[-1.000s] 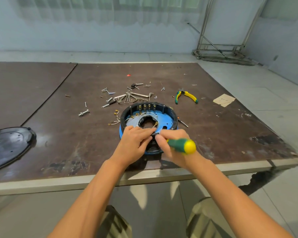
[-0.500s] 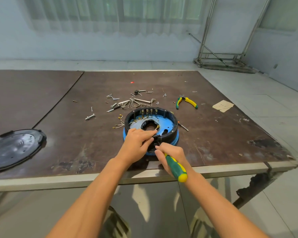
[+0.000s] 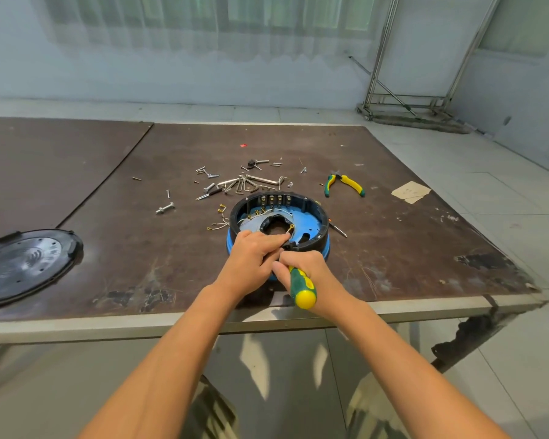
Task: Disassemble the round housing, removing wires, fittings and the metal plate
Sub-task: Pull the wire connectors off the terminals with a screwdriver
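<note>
Round housing sits on bench near front edge, black ring wall on blue base; inside: grey metal plate w/ dark centre hole, thin wires over its left part, row of terminals along far wall, one gold ring lug at hole's edge. L hand reaches over near rim, fingers bent & pressed together, tips by the lug, can't tell if pinching it; R hand has fingers wrapped round green/yellow screwdriver, tip hidden at near rim. Loose screws & hex keys lie behind housing twd bench middle, pliers twd right edge, black round cover at left by front edge.
</note>
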Demonstrator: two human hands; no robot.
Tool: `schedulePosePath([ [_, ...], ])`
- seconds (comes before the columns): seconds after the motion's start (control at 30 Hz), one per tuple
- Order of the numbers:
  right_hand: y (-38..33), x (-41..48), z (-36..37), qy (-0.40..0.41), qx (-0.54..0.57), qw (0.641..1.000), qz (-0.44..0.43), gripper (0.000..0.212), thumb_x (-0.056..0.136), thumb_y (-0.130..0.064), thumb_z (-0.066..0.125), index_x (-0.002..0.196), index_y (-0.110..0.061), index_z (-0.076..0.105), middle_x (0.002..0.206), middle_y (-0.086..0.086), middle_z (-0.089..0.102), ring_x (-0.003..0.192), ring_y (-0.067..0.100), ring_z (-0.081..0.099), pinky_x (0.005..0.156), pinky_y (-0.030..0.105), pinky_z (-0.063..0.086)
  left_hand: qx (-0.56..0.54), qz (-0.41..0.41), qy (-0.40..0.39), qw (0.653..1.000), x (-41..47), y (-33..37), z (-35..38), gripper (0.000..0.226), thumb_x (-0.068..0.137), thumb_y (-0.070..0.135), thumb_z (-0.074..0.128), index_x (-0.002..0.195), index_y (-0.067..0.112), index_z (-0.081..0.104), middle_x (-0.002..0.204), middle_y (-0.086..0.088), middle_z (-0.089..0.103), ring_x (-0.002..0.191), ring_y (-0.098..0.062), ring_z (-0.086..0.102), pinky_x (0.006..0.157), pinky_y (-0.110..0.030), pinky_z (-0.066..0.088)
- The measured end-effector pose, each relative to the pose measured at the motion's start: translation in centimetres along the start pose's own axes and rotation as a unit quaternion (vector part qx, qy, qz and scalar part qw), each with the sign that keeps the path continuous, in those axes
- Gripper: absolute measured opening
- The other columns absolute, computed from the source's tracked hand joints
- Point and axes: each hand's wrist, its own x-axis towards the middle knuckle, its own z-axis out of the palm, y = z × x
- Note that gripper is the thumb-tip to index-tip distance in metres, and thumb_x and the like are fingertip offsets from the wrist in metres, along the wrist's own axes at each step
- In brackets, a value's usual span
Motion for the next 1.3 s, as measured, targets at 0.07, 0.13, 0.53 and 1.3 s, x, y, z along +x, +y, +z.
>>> schedulePosePath([
  [0.07, -0.3, 0.2, -0.3, -0.009, 0.012, 1.000, 0.010, 0.036, 0.101, -0.017, 0.059, 0.073, -0.039, 0.055, 0.067, -0.020, 0.057, 0.061, 0.003, 0.053, 0.058, 0.011, 0.039, 0.003, 0.003, 0.002, 1.000, 0.0, 0.0, 0.0, 0.041, 0.092, 0.020, 0.055, 0.130, 0.022, 0.068, 0.097, 0.009, 0.072, 0.088, -0.008, 0.055, 0.088, -0.036, 0.035],
  [0.13, -0.3, 0.4, -0.7, -0.021, 0.025, 0.999, 0.020, 0.027, 0.102, -0.022, 0.058, 0.076, -0.019, 0.065, 0.069, -0.009, 0.062, 0.062, 0.009, 0.054, 0.056, 0.022, 0.044, 0.006, 0.004, 0.002, 1.000, -0.1, -0.1, 0.1, 0.044, 0.090, 0.018, 0.053, 0.131, 0.022, 0.068, 0.098, 0.009, 0.073, 0.088, -0.010, 0.056, 0.087, -0.035, 0.034],
  [0.53, -0.2, 1.2, -1.2, -0.034, 0.010, 0.998, 0.061, 0.031, 0.103, -0.017, 0.059, 0.079, 0.000, 0.067, 0.073, 0.017, 0.064, 0.067, 0.028, 0.058, 0.062, 0.045, 0.051, 0.005, 0.002, -0.006, 1.000, -0.2, 0.0, 0.2, 0.049, 0.092, 0.031, 0.042, 0.134, 0.023, 0.065, 0.106, 0.010, 0.074, 0.092, -0.009, 0.058, 0.091, -0.033, 0.034],
  [1.3, -0.8, 1.8, -1.7, -0.023, 0.040, 0.997, 0.064, 0.024, 0.101, -0.004, 0.059, 0.082, 0.004, 0.070, 0.070, -0.002, 0.061, 0.066, 0.000, 0.058, 0.061, 0.010, 0.045, 0.010, 0.022, 0.019, 1.000, -0.2, -0.3, 0.4, 0.043, 0.095, 0.029, 0.044, 0.130, 0.023, 0.068, 0.096, 0.019, 0.067, 0.082, 0.004, 0.042, 0.083, -0.031, 0.033],
])
